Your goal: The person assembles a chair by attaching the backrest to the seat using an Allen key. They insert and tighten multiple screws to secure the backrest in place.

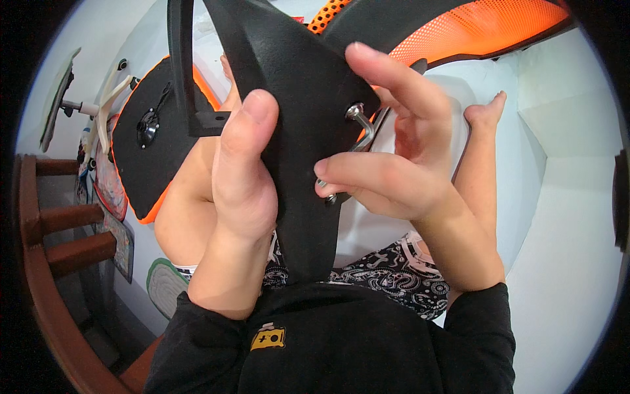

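Between my hands stands a broad black plastic chair part, reaching from my lap up past the top of the view. My left hand grips its left edge, thumb along the front, the other fingers hidden behind. A bent silver hex key meets a shiny bolt head near the part's right edge. My right hand pinches the key's long arm, with one finger raised above the bolt. Below those fingertips, a second bolt shows partly.
A black seat cushion with orange edging lies at the left, a black armrest frame beside it. Orange mesh backrest spans the upper right. Brown wooden rails line the left side. My bare legs flank the work.
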Demonstrator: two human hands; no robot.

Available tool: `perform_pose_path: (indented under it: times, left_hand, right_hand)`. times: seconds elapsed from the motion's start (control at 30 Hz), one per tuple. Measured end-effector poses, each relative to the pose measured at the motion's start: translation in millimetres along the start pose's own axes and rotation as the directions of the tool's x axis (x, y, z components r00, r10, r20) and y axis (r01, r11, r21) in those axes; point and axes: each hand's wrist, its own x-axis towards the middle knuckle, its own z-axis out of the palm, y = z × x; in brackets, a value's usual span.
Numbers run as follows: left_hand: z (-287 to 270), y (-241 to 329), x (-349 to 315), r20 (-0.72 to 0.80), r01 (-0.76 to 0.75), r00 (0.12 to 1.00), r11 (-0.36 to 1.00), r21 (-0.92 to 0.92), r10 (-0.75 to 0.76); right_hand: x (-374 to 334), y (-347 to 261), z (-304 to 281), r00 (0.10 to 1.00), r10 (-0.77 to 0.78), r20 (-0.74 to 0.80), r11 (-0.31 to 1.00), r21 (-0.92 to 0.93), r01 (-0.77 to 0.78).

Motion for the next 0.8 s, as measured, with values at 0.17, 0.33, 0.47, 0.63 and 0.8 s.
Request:
perform_pose_path:
  times: [0.17, 0.33, 0.47, 0.63, 0.8]
  left_hand:
    - [-6.8, 1.6, 8.0, 0.397, 0.13, 0.917, 0.909, -0.396, 0.042]
    - [6.2, 7.9, -0.9, 0.167, 0.019, 0.985, 0.997, 0.069, -0.031]
    - [5.5, 4.1, -3.8, 0.091, -0.011, 0.996, 0.992, 0.122, 0.0]
    - [8.9, -6.0, -2.8, -0.006, -0.059, 0.998, 0.996, 0.072, 0.059]
    - [15.0, 1.7, -5.3, -0.122, 0.002, 0.992, 0.972, 0.233, 0.027]
  right_hand:
    - [2.3, -8.8, 2.1, 0.996, 0.073, -0.056, 0.996, 0.057, -0.069]
    - [8.5, -8.5, 21.7, 0.921, 0.158, -0.356, 0.987, 0.045, -0.152]
    - [17.9, -11.1, 19.3, 0.872, 0.214, -0.441, 0.976, 0.064, -0.206]
    - [23.9, -16.4, 18.9, 0.74, 0.428, -0.519, 0.902, 0.293, -0.316]
    - [0.1, -16.1, 16.2, 0.73, 0.509, -0.456, 0.857, 0.344, -0.383]
